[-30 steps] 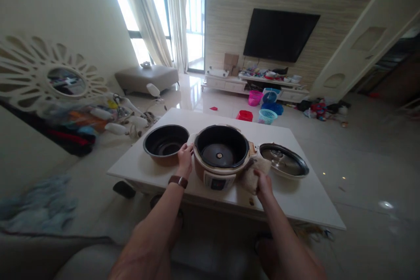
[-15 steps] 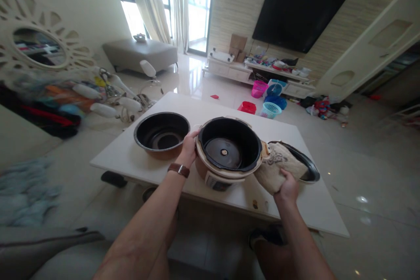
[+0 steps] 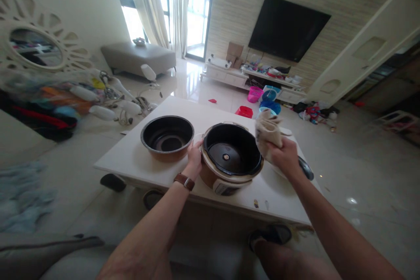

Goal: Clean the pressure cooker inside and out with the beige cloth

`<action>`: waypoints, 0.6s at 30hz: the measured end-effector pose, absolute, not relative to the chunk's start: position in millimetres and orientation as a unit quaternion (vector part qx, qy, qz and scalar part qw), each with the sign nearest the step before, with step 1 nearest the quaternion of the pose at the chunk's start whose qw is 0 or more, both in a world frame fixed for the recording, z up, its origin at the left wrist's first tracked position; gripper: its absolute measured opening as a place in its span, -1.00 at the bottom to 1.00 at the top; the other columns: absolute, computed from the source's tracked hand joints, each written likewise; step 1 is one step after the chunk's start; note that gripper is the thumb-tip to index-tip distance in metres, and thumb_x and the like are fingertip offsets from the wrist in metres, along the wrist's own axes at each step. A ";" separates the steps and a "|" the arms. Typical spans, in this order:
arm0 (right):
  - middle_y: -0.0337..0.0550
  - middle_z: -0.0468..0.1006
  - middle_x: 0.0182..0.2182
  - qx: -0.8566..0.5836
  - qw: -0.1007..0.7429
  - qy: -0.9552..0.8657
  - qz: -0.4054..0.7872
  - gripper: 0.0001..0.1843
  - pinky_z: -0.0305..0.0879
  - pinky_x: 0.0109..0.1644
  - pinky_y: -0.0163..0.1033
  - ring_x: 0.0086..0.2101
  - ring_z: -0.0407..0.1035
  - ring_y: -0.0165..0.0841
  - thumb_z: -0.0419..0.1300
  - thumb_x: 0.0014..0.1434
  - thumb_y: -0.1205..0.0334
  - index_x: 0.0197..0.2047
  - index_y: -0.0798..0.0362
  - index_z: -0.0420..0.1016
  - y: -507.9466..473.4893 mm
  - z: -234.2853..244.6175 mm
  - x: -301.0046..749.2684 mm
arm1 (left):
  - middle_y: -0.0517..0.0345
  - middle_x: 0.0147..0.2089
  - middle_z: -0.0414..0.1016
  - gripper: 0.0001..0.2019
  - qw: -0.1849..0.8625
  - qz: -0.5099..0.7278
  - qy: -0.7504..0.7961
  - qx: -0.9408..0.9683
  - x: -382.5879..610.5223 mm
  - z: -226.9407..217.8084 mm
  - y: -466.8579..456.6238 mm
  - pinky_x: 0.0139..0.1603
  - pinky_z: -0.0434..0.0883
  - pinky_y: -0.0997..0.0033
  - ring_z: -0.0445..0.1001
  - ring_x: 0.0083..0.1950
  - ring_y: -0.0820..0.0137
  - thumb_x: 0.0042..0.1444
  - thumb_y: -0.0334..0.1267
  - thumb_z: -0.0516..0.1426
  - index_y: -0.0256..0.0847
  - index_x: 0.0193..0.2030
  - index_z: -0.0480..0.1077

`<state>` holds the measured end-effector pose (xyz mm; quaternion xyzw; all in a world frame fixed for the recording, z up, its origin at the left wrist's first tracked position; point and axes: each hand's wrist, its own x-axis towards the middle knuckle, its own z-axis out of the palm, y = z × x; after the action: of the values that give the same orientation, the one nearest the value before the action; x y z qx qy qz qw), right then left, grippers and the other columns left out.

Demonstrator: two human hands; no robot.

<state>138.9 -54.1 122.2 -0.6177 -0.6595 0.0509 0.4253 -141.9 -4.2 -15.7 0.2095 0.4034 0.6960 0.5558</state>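
Observation:
An open rice cooker (image 3: 231, 157) with a brown body and dark inside stands on the white table (image 3: 138, 164). My left hand (image 3: 194, 162), a brown watch on its wrist, grips the cooker's left rim. My right hand (image 3: 285, 155) is closed on a beige cloth (image 3: 267, 131), held up at the cooker's right rim. The cooker's dark inner pot (image 3: 167, 136) sits on the table to the left. A glass lid (image 3: 305, 168) lies to the right, mostly hidden behind my right hand.
Past the table, small coloured baskets (image 3: 256, 95) lie on the glossy floor before a low TV stand (image 3: 229, 78). A grey ottoman (image 3: 138, 57) stands by the window. Clutter and white lamp parts (image 3: 108, 105) lie at the left. My legs are below the table's near edge.
My right hand has lifted the cloth from the cooker's lower right side up to its right rim, covering the lid from view. My left hand stayed on the left rim.

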 end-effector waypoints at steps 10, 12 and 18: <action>0.03 0.72 -0.08 -0.630 0.010 -0.744 0.222 -0.68 0.36 0.18 0.01 -0.02 0.56 0.04 0.36 0.09 0.31 -0.05 -0.03 0.69 16.4 57.1 35.6 | 0.13 -0.13 0.68 -0.82 0.541 0.702 0.428 0.176 -136.5 -0.5 -9.1 0.06 0.50 0.22 0.59 -0.08 0.24 0.04 -0.26 0.29 -0.18 -0.18 0.59; 0.02 0.73 -0.08 -0.619 0.007 -0.747 0.242 -0.65 0.38 0.18 -0.02 -0.01 0.57 0.03 0.39 0.04 0.33 -0.06 -0.02 0.70 21.9 48.5 34.3 | 0.12 -0.12 0.69 -0.80 0.543 0.700 0.427 0.180 -136.8 1.1 -10.4 0.05 0.50 0.22 0.59 -0.09 0.24 0.05 -0.26 0.29 -0.18 -0.16 0.60; -0.08 0.75 -0.17 -0.583 -0.021 -0.753 0.303 -0.57 0.41 0.15 -0.12 -0.05 0.57 -0.06 0.34 -0.15 0.47 -0.15 0.00 0.73 12.9 57.3 35.5 | 0.12 -0.15 0.67 -0.82 0.537 0.699 0.435 0.183 -136.5 1.0 -10.9 0.03 0.49 0.23 0.58 -0.09 0.23 0.06 -0.24 0.29 -0.18 -0.17 0.59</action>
<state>35.5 12.9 57.3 -0.5834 -0.7532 0.3031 -0.0214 -136.5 -10.9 1.0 0.1833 0.4346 0.6993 0.5370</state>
